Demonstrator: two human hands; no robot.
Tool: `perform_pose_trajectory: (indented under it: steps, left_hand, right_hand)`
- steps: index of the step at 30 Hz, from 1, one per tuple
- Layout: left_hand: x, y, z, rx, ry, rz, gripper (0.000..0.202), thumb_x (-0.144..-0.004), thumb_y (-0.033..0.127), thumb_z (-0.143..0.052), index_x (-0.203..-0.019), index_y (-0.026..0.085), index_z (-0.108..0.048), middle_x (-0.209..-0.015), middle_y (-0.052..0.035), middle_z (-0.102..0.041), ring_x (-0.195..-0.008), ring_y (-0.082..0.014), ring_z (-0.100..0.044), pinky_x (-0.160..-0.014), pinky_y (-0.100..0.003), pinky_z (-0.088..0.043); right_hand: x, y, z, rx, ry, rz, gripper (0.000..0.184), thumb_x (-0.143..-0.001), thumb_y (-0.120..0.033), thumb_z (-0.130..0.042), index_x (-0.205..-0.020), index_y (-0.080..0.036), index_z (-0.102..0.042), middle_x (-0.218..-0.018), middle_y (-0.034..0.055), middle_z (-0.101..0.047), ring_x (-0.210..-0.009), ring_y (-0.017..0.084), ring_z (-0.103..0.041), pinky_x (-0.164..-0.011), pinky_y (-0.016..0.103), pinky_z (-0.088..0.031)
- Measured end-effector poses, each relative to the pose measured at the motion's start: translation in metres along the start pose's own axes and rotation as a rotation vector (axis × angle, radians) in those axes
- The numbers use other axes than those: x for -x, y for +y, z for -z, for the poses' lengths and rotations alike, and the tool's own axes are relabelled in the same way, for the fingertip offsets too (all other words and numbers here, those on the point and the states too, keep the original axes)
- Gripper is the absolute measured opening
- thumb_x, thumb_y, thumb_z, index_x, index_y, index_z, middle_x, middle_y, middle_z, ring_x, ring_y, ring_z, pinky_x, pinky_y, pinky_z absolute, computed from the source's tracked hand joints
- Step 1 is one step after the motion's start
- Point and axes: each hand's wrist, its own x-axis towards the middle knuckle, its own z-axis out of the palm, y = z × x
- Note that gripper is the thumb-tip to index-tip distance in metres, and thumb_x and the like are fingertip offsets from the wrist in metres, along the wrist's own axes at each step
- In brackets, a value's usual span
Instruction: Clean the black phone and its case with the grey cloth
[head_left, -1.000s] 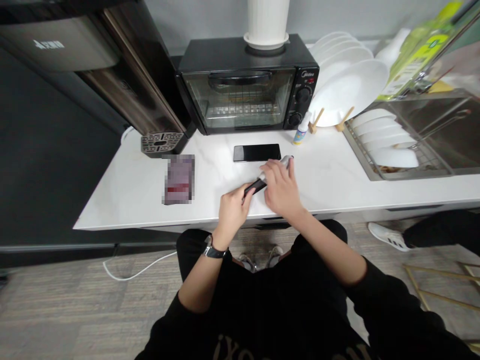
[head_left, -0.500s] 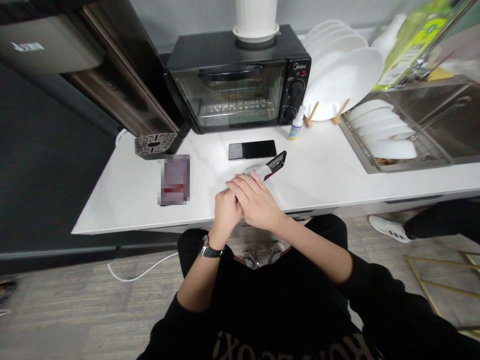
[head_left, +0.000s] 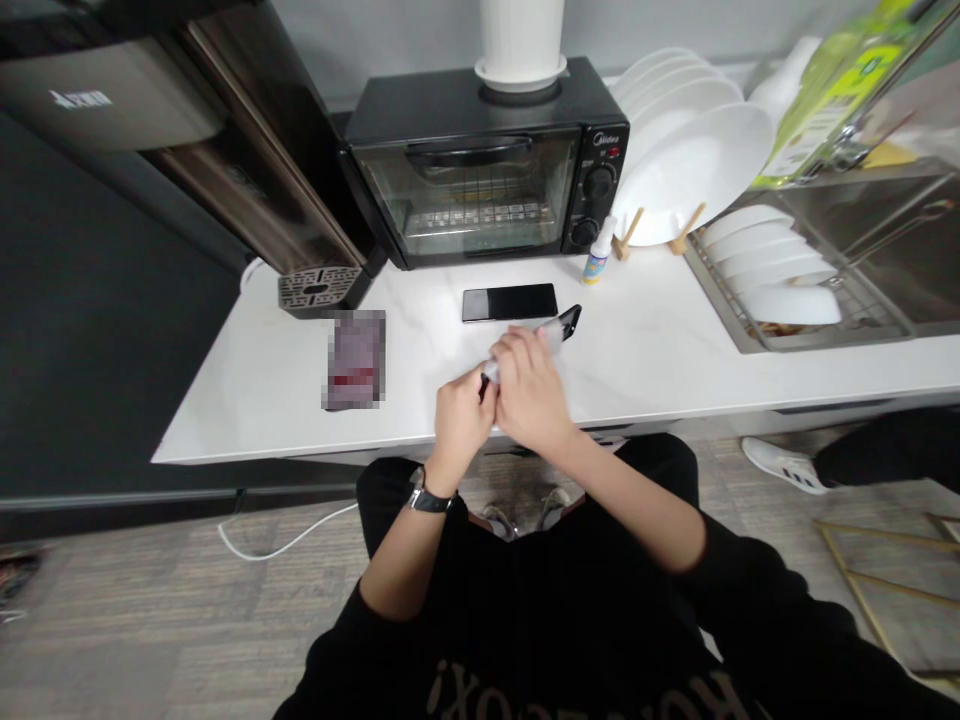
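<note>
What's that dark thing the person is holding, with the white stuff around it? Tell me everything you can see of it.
It is a slim, dark, phone-like slab, glossy at its one bare corner, which points up and to the right. A white cloth or tissue covers most of it. The left hand and right hand hold it together, hiding its lower part, just over the white counter. Whether it touches the counter cannot be told.

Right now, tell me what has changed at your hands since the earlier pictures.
The right hand has slid off the top of the left hand and now sits beside it, both gripping the black object wrapped in white cloth, its black tip pointing up and right. Nothing was let go. The phone on the counter and the toaster oven stayed put.
</note>
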Motion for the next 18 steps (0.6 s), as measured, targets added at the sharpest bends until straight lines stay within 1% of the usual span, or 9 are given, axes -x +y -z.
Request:
perform_pose_trajectory:
  steps: [2, 4, 7, 9, 11, 13, 15, 17, 18]
  left_hand:
    - [0.0, -0.004, -0.001, -0.055, -0.016, 0.001, 0.016, -0.093, 0.014, -0.059, -0.09, 0.015, -0.074, -0.078, -0.0101, -0.077, -0.066, -0.0229, -0.07, -0.064, -0.03, -0.046]
    - [0.0, -0.006, -0.001, -0.071, -0.029, -0.001, 0.015, -0.09, 0.012, -0.059, -0.086, 0.015, -0.073, -0.075, -0.01, -0.076, -0.064, -0.0233, -0.069, -0.062, -0.031, -0.046]
    - [-0.001, -0.003, 0.001, -0.007, -0.015, 0.012, 0.019, -0.098, 0.018, -0.057, -0.092, 0.016, -0.074, -0.076, -0.0073, -0.076, -0.064, -0.0204, -0.069, -0.063, -0.028, -0.046]
    - [-0.001, 0.002, 0.002, 0.048, 0.004, 0.03, 0.022, -0.104, 0.028, -0.057, -0.104, 0.017, -0.076, -0.077, -0.005, -0.077, -0.064, -0.0179, -0.069, -0.064, -0.026, -0.045]
    - [-0.002, 0.005, 0.003, 0.068, 0.014, 0.042, 0.026, -0.107, 0.034, -0.058, -0.113, 0.018, -0.077, -0.075, -0.0034, -0.076, -0.062, -0.0165, -0.067, -0.063, -0.025, -0.043]
    - [-0.002, 0.008, 0.004, 0.06, 0.014, 0.041, 0.027, -0.107, 0.036, -0.059, -0.114, 0.018, -0.077, -0.075, -0.0032, -0.076, -0.061, -0.0163, -0.067, -0.062, -0.025, -0.042]
    - [-0.001, 0.009, 0.003, 0.064, 0.011, 0.027, 0.027, -0.108, 0.035, -0.057, -0.117, 0.019, -0.076, -0.08, -0.004, -0.077, -0.064, -0.0166, -0.068, -0.064, -0.026, -0.043]
    - [0.0, 0.008, 0.003, 0.064, 0.004, 0.013, 0.025, -0.108, 0.031, -0.055, -0.116, 0.019, -0.075, -0.086, -0.0048, -0.079, -0.069, -0.0173, -0.07, -0.066, -0.026, -0.044]
    - [0.001, 0.007, 0.002, 0.054, 0.0, 0.01, 0.023, -0.106, 0.026, -0.054, -0.111, 0.019, -0.075, -0.086, -0.005, -0.079, -0.07, -0.0177, -0.07, -0.068, -0.026, -0.045]
  right_hand:
    - [0.008, -0.018, -0.003, -0.059, -0.077, 0.101, 0.053, -0.095, -0.014, -0.046, -0.147, -0.005, -0.051, -0.147, 0.022, -0.06, -0.151, 0.034, -0.041, -0.132, 0.058, -0.028]
    - [0.011, -0.02, -0.002, -0.085, -0.119, 0.168, 0.061, -0.095, -0.013, -0.044, -0.156, -0.006, -0.043, -0.154, 0.0212, -0.056, -0.154, 0.031, -0.04, -0.133, 0.056, -0.029]
    - [0.006, 0.009, 0.004, -0.042, -0.103, 0.156, 0.067, -0.094, -0.014, -0.044, -0.16, -0.006, -0.037, -0.158, 0.021, -0.054, -0.154, 0.031, -0.043, -0.132, 0.056, -0.03]
    - [-0.001, 0.038, 0.009, 0.015, -0.07, 0.094, 0.064, -0.092, -0.015, -0.047, -0.155, -0.005, -0.042, -0.156, 0.0218, -0.055, -0.153, 0.034, -0.043, -0.132, 0.058, -0.029]
    - [-0.009, 0.062, 0.015, 0.063, -0.032, 0.04, 0.059, -0.089, -0.014, -0.05, -0.146, -0.006, -0.049, -0.151, 0.0223, -0.057, -0.151, 0.036, -0.044, -0.132, 0.061, -0.027]
    - [-0.013, 0.072, 0.017, 0.083, 0.006, 0.002, 0.054, -0.084, -0.013, -0.051, -0.138, -0.006, -0.053, -0.145, 0.0226, -0.059, -0.148, 0.037, -0.045, -0.132, 0.063, -0.026]
    - [-0.012, 0.064, 0.015, 0.074, 0.036, -0.027, 0.05, -0.081, -0.013, -0.053, -0.131, -0.007, -0.056, -0.137, 0.023, -0.061, -0.145, 0.039, -0.046, -0.131, 0.065, -0.027]
    - [-0.006, 0.041, 0.011, 0.044, 0.035, -0.01, 0.044, -0.083, -0.014, -0.053, -0.125, -0.007, -0.058, -0.13, 0.0228, -0.062, -0.141, 0.04, -0.047, -0.13, 0.065, -0.028]
    - [-0.002, 0.027, 0.008, 0.027, 0.02, 0.018, 0.041, -0.085, -0.016, -0.053, -0.124, -0.007, -0.059, -0.129, 0.0227, -0.063, -0.138, 0.04, -0.049, -0.129, 0.065, -0.029]
